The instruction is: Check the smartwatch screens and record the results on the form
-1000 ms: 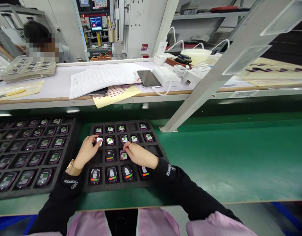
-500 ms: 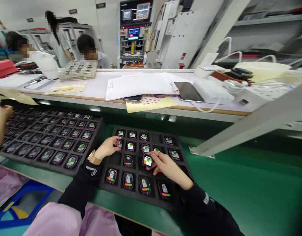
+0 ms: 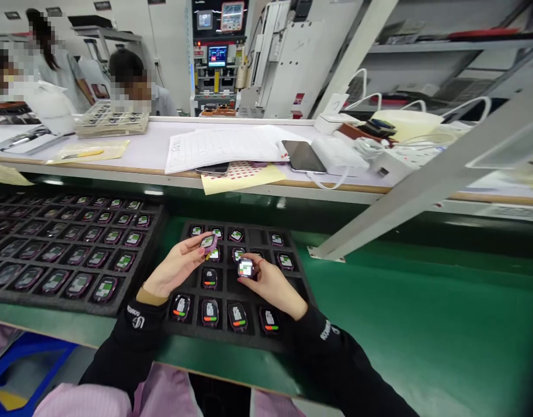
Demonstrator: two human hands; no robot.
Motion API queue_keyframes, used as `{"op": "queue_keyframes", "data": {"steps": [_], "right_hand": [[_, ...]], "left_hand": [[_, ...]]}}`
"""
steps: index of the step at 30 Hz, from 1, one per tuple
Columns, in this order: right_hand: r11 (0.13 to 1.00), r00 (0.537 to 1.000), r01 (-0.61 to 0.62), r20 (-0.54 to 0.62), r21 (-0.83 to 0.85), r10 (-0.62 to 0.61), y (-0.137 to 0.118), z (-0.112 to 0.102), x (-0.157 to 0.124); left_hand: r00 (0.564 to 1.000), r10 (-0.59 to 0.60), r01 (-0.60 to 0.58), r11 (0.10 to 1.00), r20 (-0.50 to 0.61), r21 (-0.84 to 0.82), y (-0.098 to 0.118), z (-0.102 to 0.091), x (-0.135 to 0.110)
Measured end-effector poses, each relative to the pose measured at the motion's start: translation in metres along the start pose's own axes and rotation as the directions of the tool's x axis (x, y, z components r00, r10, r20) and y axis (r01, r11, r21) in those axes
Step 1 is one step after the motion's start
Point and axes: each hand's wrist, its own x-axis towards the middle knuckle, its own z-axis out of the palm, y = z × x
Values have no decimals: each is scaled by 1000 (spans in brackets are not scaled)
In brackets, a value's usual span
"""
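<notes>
My left hand (image 3: 175, 269) is raised palm-up over the small black foam tray (image 3: 303, 289) and pinches a purple smartwatch body (image 3: 208, 242) with a lit screen. Beside it, my right hand (image 3: 273, 285) holds a second smartwatch body (image 3: 245, 267), screen glowing white and green, just above the tray's middle rows. The tray's pockets hold several more watch bodies; those in the near row (image 3: 210, 311) show red and green bars.
A larger black foam tray (image 3: 156, 234) full of watch bodies lies to the left on the green belt (image 3: 423, 313). Behind runs a white bench with papers (image 3: 223, 147), a phone (image 3: 303, 156) and cables. A slanted metal strut (image 3: 423, 185) crosses at right. People work at far left.
Both hands have lifted a watch body out of the small tray; earlier they rested on watches in the pockets. The camera has swung left and back a little.
</notes>
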Motion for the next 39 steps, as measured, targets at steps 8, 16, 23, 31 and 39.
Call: {"op": "queue_keyframes", "data": {"steps": [8,16,23,31,39], "right_hand": [[970,939,198,-255,-143,-230,-35,-2,-8],[784,980,193,-148,591,-129,-79,11,-5],[654,986,131,-166,745,-9,-82,12,-9],[610,983,93,-168,787,68,-89,18,-14],[597,979,100,-186,796,84,-89,22,-17]], "left_hand": [[985,-108,17,840,-136,-543,-2,46,-19],[981,-112,-15,772,-160,-636,-21,66,-24],[996,-62,22,873,-67,-487,-35,61,-30],[990,-126,139,878,60,-457,-36,56,-34],[993,-117,91,870,-22,-485,-44,53,-36]]}}
